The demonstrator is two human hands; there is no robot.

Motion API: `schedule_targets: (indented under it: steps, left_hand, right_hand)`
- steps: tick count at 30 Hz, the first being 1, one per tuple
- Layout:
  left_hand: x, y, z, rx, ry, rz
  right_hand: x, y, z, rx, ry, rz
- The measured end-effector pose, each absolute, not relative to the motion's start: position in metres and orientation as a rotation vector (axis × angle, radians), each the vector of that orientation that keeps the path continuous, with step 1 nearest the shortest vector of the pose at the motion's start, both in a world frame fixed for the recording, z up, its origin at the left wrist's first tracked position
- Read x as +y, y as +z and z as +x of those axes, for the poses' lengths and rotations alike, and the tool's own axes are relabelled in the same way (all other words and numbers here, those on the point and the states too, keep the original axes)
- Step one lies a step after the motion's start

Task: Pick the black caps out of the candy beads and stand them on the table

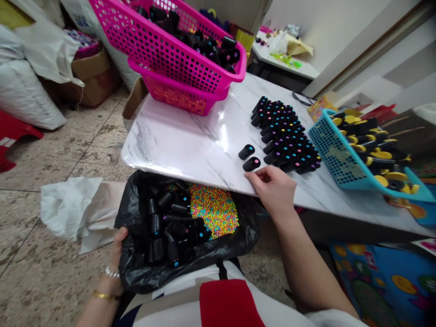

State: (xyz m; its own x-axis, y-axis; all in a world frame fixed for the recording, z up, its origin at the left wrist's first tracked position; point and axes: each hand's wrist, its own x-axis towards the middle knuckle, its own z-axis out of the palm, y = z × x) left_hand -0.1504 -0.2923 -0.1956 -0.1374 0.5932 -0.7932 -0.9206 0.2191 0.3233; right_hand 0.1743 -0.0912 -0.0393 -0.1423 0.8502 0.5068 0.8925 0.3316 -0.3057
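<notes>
Tubes [286,131], black and bright-dotted, are bunched on the white table [177,141]; two sit just apart, one beside the curled right hand [276,186], whose grip I cannot tell. The left hand [117,250] clamps a bag-lined tub [136,284] of tubes and beads [214,211].

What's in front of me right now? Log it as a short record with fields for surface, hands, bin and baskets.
surface: white marbled table
left hand: at the left edge of the black-lined bin
right hand: beside two separate black pieces; contact unclear
bin contents: loose black pieces, multicoloured beads
packed group: dotted black pieces, on the table
baskets: upper pink basket over lower pink basket; blue basket with black-and-yellow pieces
</notes>
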Motion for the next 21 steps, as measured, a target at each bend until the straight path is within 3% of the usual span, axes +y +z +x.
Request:
schedule_targets:
  steps: [4, 10, 12, 17, 21]
  left_hand:
    - [-0.289, -0.185, -0.144, 1.059, 1.372, -0.51]
    - [-0.287, -0.179, -0.138, 0.983, 1.401, -0.427]
    - [-0.287, -0.182, -0.138, 0.959, 1.416, -0.413]
    - [-0.29, -0.189, -0.139, 0.945, 1.403, -0.414]
    - [-0.289, -0.185, -0.138, 0.974, 1.391, -0.456]
  right_hand:
    - [-0.114, -0.043, 0.16, -2.042, -0.124, -1.361]
    - [-0.177, -0.067, 0.115, -2.755, 0.887, -0.861]
    - [-0.18, -0.077, 0.108, -2.868, 1.07, -0.865]
    - [-0.161, -0.08, 0.122, -2.845, 1.219, -0.919]
    - [-0.149, -0.076, 0.126, -2.775, 1.126, -0.87]
